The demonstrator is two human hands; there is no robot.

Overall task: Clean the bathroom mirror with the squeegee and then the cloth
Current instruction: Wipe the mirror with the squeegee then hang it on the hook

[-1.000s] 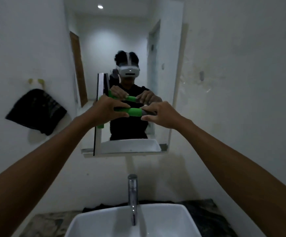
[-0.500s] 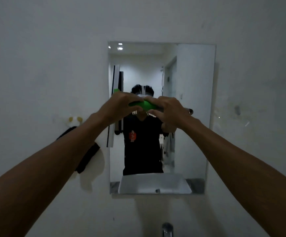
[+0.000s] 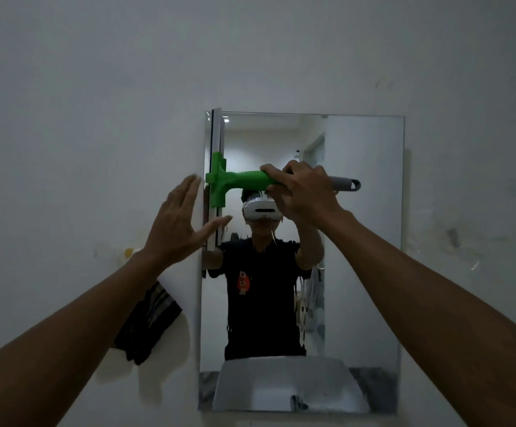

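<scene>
Head view: right hand [image 3: 306, 192] grips squeegee [image 3: 244, 180] handle (blade leftward on mirror [image 3: 364, 241]); left hand [image 3: 176, 226] spread.

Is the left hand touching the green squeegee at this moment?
Apart. In the head view the left hand is open with straight fingers, and a strip of wall shows between it and the squeegee, which only the right hand grips.

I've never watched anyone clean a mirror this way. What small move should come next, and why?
Probably a pull sideways to the right. The right hand grips the squeegee with its blade upright along the mirror's left edge, the open left hand beside it, and the glass to the right looks unswept.
</scene>
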